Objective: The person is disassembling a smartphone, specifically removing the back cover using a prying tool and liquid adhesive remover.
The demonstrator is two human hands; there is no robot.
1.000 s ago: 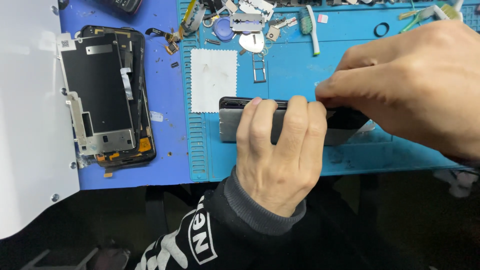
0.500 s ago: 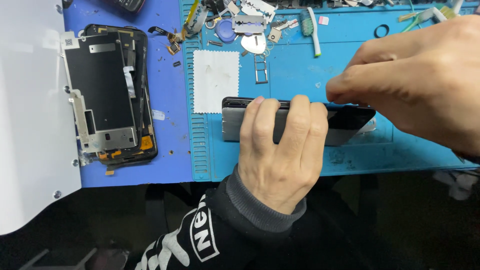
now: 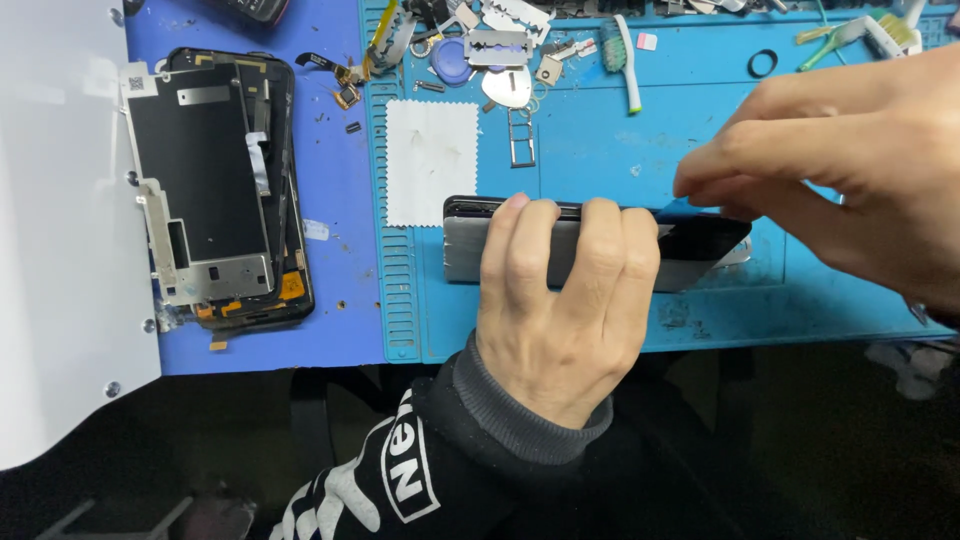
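Observation:
My left hand [image 3: 560,300] grips a grey-backed phone [image 3: 465,250] stood on its long edge on the blue work mat [image 3: 600,150], fingers curled over its top edge. My right hand [image 3: 850,170] pinches a thin blue pick [image 3: 682,208] pressed into the seam at the phone's top right, where the dark screen [image 3: 705,240] lifts away. The pick is mostly hidden by my fingers.
A white cloth square [image 3: 432,160] lies just behind the phone. A removed screen assembly with metal plate [image 3: 210,190] rests on the darker blue mat at left. Razor blades [image 3: 498,45], a toothbrush [image 3: 628,60], a SIM tray [image 3: 521,138], small parts line the back. A white panel [image 3: 60,250] is far left.
My right hand has slid left along the phone's top edge and lowered slightly. My left hand keeps its grip and the phone stays put.

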